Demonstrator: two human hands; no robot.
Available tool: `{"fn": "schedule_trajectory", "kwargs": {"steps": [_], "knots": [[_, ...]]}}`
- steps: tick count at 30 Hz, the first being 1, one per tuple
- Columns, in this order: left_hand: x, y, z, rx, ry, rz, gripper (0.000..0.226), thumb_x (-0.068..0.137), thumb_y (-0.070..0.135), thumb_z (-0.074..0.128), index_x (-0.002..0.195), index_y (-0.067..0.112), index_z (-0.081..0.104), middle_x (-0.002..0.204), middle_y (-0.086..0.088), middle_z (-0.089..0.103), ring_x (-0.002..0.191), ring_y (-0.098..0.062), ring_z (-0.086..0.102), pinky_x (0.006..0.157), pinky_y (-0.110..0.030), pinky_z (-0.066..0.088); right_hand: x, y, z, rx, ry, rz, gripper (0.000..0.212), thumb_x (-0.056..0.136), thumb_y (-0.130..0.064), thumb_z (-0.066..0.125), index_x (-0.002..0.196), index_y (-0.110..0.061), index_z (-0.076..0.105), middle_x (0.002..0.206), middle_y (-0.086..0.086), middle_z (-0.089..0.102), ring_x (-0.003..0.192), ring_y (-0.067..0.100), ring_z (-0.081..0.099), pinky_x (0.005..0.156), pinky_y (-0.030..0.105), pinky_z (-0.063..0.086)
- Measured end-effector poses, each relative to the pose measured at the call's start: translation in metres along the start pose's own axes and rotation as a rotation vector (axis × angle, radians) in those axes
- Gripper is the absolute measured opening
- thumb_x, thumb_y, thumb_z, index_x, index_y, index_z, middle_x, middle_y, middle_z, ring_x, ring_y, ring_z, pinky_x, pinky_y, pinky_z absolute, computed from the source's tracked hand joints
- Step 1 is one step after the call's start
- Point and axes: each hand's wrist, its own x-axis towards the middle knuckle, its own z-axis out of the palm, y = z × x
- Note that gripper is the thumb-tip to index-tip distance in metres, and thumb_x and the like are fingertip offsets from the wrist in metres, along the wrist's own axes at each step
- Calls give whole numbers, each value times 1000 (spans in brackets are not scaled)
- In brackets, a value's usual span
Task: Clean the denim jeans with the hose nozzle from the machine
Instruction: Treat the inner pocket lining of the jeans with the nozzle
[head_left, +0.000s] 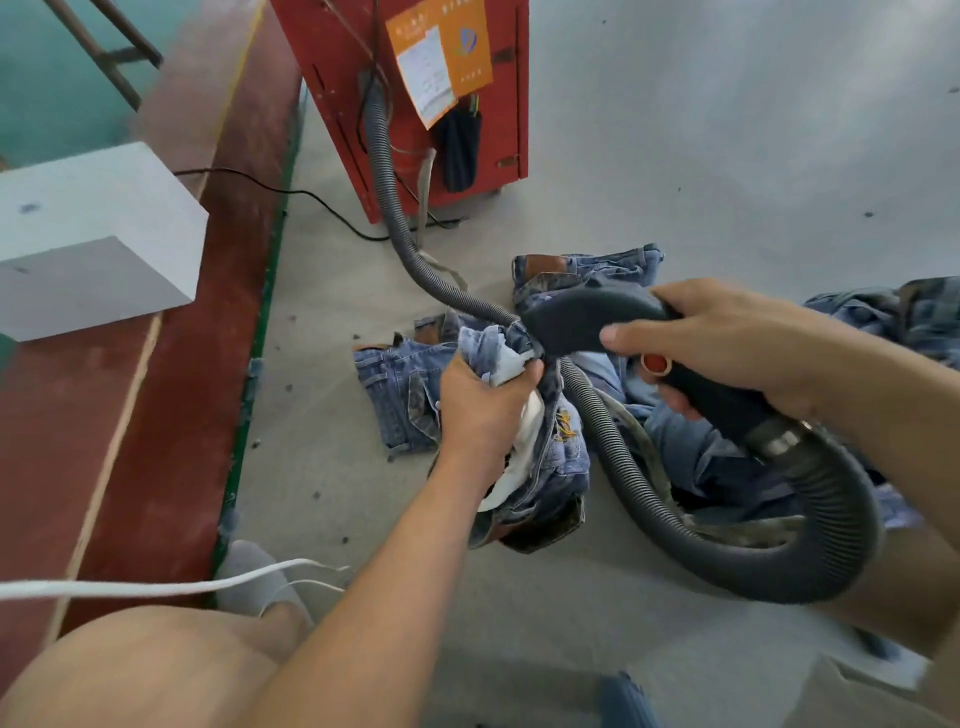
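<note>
On bare grey concrete floor (701, 156) with open room to the right, the left hand (480, 410) grips bunched denim jeans (561, 457) with white pocket lining, while the right hand (727, 348) clasps the smooth black hose nozzle (587, 317), its ribbed hose (810, 545) looping back to the red machine (353, 67).

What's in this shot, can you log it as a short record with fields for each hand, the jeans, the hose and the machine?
left hand: left hand grips bunched denim jeans with white pocket lining showing
right hand: right hand holds the black hose nozzle, its tip at the bunched fabric
hose: grey ribbed hose loops across the floor and runs up to the red machine
nozzle button: red button on the handle, uncovered
other denim: more jeans lie on the grey floor
</note>
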Motion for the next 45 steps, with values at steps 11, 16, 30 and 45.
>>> {"fn": "schedule_trajectory", "kwargs": {"steps": [11,16,30,45], "knots": [[2,5,-19,-232,-162,-69,26,77,4,80,100,15,79,105,-13,78,98,-29,75,86,-44,59,5,-2,-16,85,-35,47,32,84,-41,80,104,-18,72,66,5,60,51,21,58,47,30,52],[-4,3,-18,-263,-299,-128,27,89,-10,69,106,10,76,103,-14,78,94,-28,76,77,-38,61,13,-8,3,98,-6,35,30,94,-34,76,108,-9,65,66,5,61,53,21,58,50,32,54],[1,14,1,-327,-1,-268,19,81,-9,79,95,2,73,88,-17,78,78,-31,77,64,-38,61,3,-3,21,-258,225,-84,22,99,-35,65,94,-15,59,56,6,64,42,22,60,47,39,58],[-1,13,10,-251,179,-244,27,76,-6,85,100,-4,72,91,-19,78,85,-36,77,80,-57,63,0,1,6,-19,184,36,23,98,-30,69,95,-9,61,59,5,61,42,19,57,44,29,52]]}}
